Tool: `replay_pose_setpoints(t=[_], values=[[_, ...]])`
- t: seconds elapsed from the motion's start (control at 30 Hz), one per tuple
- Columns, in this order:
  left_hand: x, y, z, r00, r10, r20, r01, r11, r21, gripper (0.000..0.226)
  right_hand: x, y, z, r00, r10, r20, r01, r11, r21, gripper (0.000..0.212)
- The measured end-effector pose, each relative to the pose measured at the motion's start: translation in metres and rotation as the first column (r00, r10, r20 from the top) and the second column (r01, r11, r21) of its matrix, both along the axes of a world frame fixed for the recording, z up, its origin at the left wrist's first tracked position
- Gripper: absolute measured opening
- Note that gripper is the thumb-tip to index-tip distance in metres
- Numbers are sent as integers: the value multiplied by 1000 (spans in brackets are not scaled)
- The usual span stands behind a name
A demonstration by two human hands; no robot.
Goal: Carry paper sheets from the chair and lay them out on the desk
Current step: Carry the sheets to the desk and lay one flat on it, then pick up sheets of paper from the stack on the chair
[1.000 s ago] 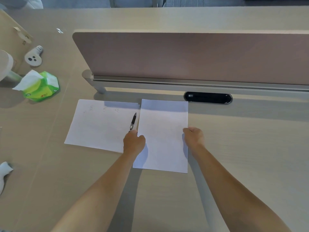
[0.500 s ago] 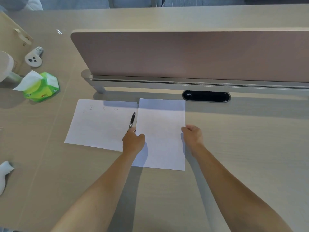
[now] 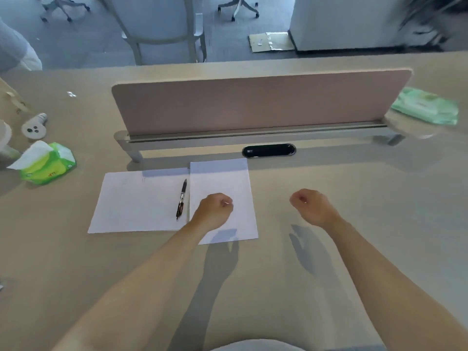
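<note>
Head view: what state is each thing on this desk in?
Left white paper sheet: flat on desk.
Right white paper sheet: flat, not held.
Black pen: lying on left sheet.
Green tissue pack: open, tissue sticking out.
Left hand: curled, empty.
Right hand: curled, empty.

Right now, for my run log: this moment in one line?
left sheet, right sheet: flat on desk | pen: on left sheet | left hand: curled, empty, above right sheet | right hand: curled, empty
</note>
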State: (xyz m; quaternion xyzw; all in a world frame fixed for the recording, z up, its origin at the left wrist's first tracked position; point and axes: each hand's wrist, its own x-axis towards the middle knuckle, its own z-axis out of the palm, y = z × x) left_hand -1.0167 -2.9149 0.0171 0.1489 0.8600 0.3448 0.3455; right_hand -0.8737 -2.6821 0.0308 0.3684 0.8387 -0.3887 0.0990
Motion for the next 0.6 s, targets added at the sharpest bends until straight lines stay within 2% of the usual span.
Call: replay_pose_setpoints(t=[0.13,0.3,0.4,0.6], values=[[42,32,22,948,-307,-77,309,951,12,20,92,1,35,993,-119,18,113,974,195,20],[125,99,43,835,-533,-139,547,832,90,21,233,-4,82,923,-383,-35,384,910,154,27],[194,145,57,689,-695,-206,722,684,105,20,321,-12,102,836,-545,-60,544,810,220,25],[343,227,76,299,-889,-347,944,328,-25,19,492,-35,110,589,-796,-137,805,563,189,14]])
